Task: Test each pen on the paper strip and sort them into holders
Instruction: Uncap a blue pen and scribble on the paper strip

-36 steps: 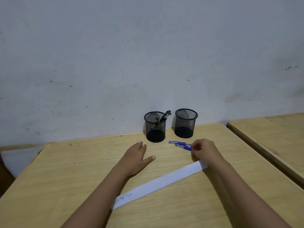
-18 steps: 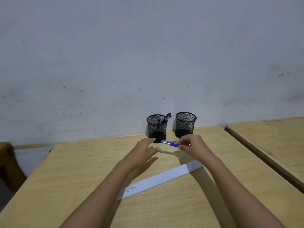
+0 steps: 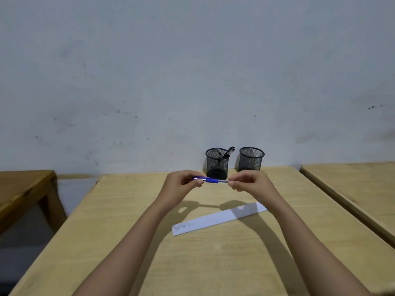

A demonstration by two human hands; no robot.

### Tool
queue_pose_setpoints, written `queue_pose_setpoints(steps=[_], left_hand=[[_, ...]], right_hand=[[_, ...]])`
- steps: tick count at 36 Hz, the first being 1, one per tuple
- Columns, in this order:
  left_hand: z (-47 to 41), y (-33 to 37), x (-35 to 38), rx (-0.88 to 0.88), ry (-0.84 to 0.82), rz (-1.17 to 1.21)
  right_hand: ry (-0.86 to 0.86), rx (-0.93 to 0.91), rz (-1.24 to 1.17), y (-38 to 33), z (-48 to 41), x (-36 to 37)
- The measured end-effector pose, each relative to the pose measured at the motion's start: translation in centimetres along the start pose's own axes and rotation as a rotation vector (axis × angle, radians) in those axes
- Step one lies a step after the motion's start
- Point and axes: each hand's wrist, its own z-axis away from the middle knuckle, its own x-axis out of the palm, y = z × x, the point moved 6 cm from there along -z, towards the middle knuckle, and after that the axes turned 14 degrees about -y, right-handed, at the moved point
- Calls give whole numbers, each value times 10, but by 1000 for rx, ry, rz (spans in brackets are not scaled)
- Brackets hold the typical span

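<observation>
Both hands have risen off the surface (image 3: 213,263) since a second ago, when the left lay flat on the wood and the right was picking up the blue pen (image 3: 210,180) near the holders; the pen is now lifted and held level between them, in front of the two holders and above the far part of the surface. The left hand (image 3: 181,185) is closed around the pen's blue end, and the right hand (image 3: 249,183) pinches the pale, silvery end between thumb and fingertips. Whether a cap is coming off cannot be told.

The paper strip (image 3: 220,217) is a long, narrow white band lying slantwise on the surface, below the hands and apart from them, its right end shaded by the right arm. Three small scribbles in thin ink sit at its left end; they are too small to read as words.

At the back, against the wall (image 3: 192,71), stand two round black wire-mesh holders, side by side and not touching. The left holder (image 3: 217,164) has dark pens (image 3: 228,152) leaning out over its rim; the right holder (image 3: 251,159) shows nothing inside. No brand can be made out on anything.

The surface is pale, smooth wood with a faint grain. A second pale wooden table (image 3: 352,184) stands just to the right, a darker brown one (image 3: 23,189) to the left. The wall is grey-white, scuffed and speckled.
</observation>
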Motion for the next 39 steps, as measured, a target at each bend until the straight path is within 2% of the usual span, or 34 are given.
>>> queue_pose_setpoints(steps=[4, 7, 13, 24, 26, 28, 29, 31, 33, 37, 39], left_hand=[[8, 5, -1, 17, 27, 47], [11, 11, 2, 23, 27, 23], [18, 10, -5, -42, -25, 6], [25, 17, -10, -35, -9, 90], [28, 15, -15, -34, 13, 118], [39, 4, -41, -51, 120, 177], [48, -5, -59, -64, 184, 207], [65, -25, -89, -90, 270, 230], [70, -41, -93, -136, 270, 214], [53, -62, -53, -199, 187, 76], [48, -71, -42, -227, 208, -5]], right_hand=[[129, -13, -536, 9, 4, 23], [128, -19, -674, 10, 0, 48], [92, -65, -591, 0, -12, 48], [30, -149, -458, -17, -20, 52], [83, -146, -410, -16, -19, 45], [273, -150, -361, -14, -10, 11], [361, -162, -380, -13, -2, -10], [414, -219, -562, -11, 10, -39], [358, -232, -645, -10, 9, -37], [294, -164, -636, 1, -7, 8], [293, -120, -638, 13, -11, 20]])
